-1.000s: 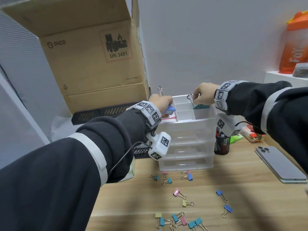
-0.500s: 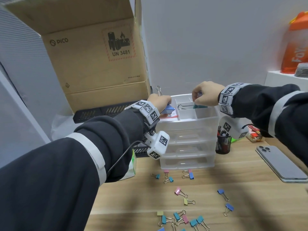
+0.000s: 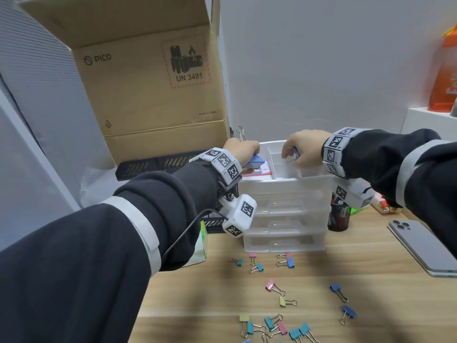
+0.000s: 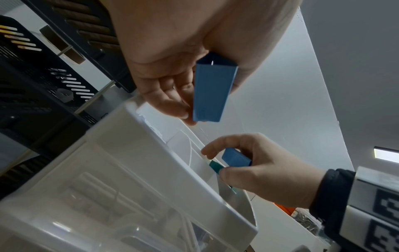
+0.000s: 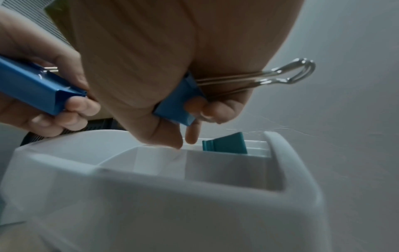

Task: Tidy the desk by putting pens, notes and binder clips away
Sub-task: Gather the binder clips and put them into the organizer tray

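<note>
Dark sleeves (image 3: 103, 248) on both arms, each crossed by a pale grey-white band (image 3: 138, 231) partway up. Round each wrist, a white strap (image 3: 223, 162) set with square black-and-white coded tags. Under the left wrist hangs a white boxy camera (image 3: 239, 215), more tags on its faces, fixed by a black bracket with a silver screw; a thin black cable (image 3: 183, 233) loops from it back along the sleeve. A matching white unit (image 3: 351, 194) hangs under the right wrist.
</note>
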Demonstrator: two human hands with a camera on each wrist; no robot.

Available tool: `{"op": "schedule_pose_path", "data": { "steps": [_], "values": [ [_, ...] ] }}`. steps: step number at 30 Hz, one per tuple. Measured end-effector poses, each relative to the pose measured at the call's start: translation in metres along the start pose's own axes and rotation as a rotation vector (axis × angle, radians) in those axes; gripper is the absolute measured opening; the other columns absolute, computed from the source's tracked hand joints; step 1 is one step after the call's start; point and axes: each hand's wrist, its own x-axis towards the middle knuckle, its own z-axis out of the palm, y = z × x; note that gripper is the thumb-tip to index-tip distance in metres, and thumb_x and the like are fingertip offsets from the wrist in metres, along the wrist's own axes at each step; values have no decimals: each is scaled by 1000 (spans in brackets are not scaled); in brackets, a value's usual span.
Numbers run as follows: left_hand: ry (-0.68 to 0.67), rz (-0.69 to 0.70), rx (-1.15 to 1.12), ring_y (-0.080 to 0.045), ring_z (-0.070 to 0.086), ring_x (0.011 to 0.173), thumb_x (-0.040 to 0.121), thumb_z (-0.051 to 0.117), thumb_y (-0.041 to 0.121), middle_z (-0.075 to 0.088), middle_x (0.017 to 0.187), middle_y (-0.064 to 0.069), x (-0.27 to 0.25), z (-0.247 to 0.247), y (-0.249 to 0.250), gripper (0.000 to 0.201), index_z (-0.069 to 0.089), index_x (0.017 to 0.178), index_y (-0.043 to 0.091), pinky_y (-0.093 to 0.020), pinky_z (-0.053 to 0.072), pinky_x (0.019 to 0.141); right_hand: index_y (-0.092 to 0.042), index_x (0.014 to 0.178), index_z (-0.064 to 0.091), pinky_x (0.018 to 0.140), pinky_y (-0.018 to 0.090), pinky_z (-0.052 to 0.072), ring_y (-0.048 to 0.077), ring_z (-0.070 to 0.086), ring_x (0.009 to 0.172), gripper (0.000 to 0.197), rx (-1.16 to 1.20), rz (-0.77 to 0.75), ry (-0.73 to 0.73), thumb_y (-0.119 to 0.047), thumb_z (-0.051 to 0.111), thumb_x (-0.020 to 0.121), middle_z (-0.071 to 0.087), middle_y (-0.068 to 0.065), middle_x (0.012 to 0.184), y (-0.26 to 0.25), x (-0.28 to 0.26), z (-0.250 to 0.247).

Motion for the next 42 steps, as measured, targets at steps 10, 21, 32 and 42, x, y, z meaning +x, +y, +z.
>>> {"op": "schedule_pose_path", "data": {
  "steps": [10, 21, 32, 42],
  "values": [
    [-8, -13, -23, -31, 68, 79, 84, 59, 6, 62, 95, -19, -2, -7, -2, 2, 59, 83, 5, -39, 60, 75, -23, 108, 68, 66, 22, 41, 20, 59, 86, 31, -65, 57, -173, -11, 57, 81, 61, -5, 96, -14, 13, 5],
    [1, -35, -82, -24, 63, 68, 84, 59, 5, 61, 85, -13, -2, -11, -4, 10, 57, 95, 4, -25, 57, 56, -16, 89, 73, 67, 24, 43, 25, 61, 86, 14, 187, 160, -14, -13, 61, 82, 70, 4, 92, 3, 15, 0],
    [-1, -21, -86, -22, 64, 61, 84, 59, 5, 61, 85, -13, -7, -7, 0, 15, 57, 98, 3, -24, 56, 52, -19, 75, 66, 58, 23, 40, 15, 53, 61, 8, 270, 136, 15, -23, 73, 77, 60, -4, 68, 11, 4, 0],
    [7, -27, -68, -21, 63, 61, 85, 59, 5, 60, 82, -12, -9, -4, 4, 16, 57, 101, 4, -24, 56, 51, -5, 84, 72, 61, 25, 43, 20, 53, 68, 16, 611, 317, 131, -18, 66, 78, 69, 9, 89, 34, 8, 2]
  ]
}}
